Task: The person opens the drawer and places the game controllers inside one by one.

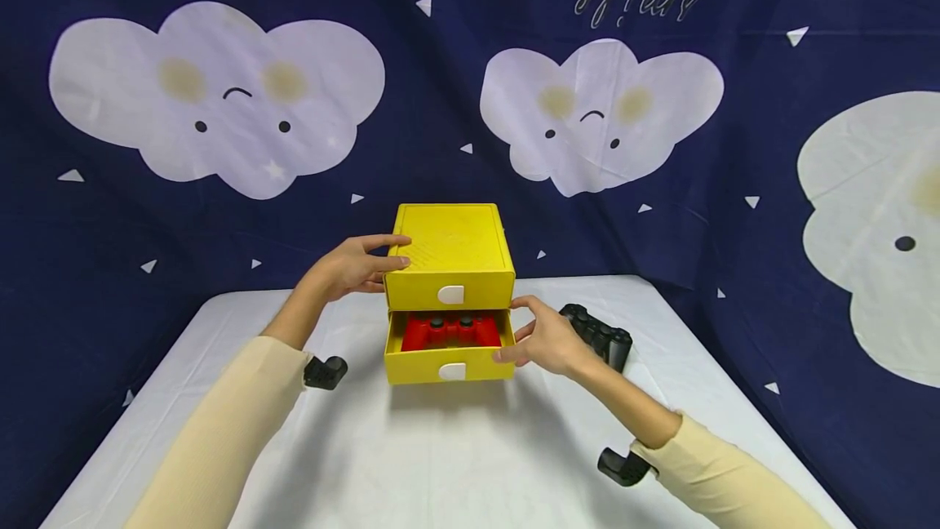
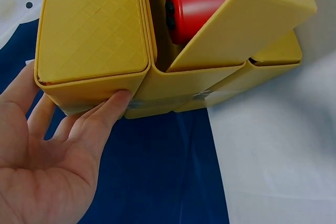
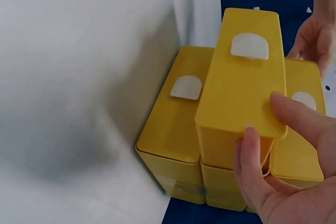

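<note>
A yellow drawer box point(image 1: 451, 239) stands on the table with its middle drawer point(image 1: 411, 367) pulled out. Inside that drawer lies a red game controller point(image 1: 451, 331), partly hidden in the left wrist view by the drawer front. My left hand point(image 1: 356, 268) rests on the box's left side, fingers fairly straight, two of them reaching over the top. My right hand point(image 1: 552, 339) holds the open drawer at its right front corner, thumb on the front face and fingers along the side. White tabs point(image 3: 250, 45) mark the drawer fronts.
A black game controller point(image 1: 598, 335) lies on the table right of the box, partly behind my right hand. White cloth point(image 1: 455, 464) covers the table. A dark blue curtain point(image 1: 441, 145) with cloud faces hangs right behind the box.
</note>
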A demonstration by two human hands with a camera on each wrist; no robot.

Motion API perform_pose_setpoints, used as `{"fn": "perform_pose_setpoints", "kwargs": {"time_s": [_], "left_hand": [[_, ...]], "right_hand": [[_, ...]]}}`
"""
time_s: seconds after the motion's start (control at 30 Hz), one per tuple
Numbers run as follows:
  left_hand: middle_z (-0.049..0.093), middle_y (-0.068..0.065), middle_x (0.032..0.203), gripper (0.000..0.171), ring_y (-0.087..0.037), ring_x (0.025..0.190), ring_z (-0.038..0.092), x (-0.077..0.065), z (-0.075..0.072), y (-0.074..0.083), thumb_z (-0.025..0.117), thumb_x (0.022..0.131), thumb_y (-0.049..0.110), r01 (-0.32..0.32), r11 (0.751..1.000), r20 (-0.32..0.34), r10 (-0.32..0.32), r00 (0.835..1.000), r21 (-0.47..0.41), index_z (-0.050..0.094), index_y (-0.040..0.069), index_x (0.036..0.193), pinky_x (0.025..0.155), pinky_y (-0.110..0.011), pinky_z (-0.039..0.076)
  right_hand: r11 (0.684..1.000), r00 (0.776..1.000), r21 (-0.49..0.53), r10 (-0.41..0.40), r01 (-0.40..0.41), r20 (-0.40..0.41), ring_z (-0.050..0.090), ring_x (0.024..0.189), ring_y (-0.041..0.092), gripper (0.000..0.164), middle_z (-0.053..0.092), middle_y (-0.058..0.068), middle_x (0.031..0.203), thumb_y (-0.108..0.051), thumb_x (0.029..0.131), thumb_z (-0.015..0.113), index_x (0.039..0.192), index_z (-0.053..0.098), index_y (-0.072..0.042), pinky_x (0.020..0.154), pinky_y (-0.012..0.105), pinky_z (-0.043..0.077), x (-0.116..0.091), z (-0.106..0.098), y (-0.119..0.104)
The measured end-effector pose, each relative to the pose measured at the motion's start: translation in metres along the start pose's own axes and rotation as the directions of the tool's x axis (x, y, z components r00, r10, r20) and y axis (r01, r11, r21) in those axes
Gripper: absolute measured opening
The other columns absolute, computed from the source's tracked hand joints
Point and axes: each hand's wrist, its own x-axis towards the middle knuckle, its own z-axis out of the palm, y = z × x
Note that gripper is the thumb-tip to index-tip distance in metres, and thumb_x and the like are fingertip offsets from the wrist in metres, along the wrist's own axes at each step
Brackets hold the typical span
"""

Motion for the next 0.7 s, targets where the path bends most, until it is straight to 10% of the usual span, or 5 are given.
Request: {"fn": "perform_pose_setpoints", "kwargs": {"time_s": [0.27,0.7], "left_hand": [[0.036,-0.013,0.163,0.062,-0.037,0.133,0.057,0.0,0.001,-0.001,0.068,0.099,0.029,-0.01,1.0,0.001,0.01,1.0,-0.008,0.043,0.024,0.156,0.11,-0.05,0.049],[0.037,-0.013,0.162,0.062,-0.038,0.136,0.054,0.0,0.002,0.0,0.068,0.099,0.028,-0.009,1.0,0.003,0.009,1.0,-0.016,0.043,0.024,0.155,0.111,-0.051,0.047]], "right_hand": [[1.0,0.995,0.007,-0.021,0.022,-0.098,0.07,0.073,0.02,0.073,0.072,0.012,0.099,-0.028,0.07,0.094,0.13,0.055,-0.016,0.066,0.034,0.056,0.008,0.004,0.003],[0.988,0.958,0.054,-0.126,0.144,-0.257,0.068,0.1,0.026,0.054,0.07,0.011,0.107,-0.023,0.068,0.094,0.109,0.061,-0.01,0.087,0.041,0.059,0.021,0.014,0.011]]}}
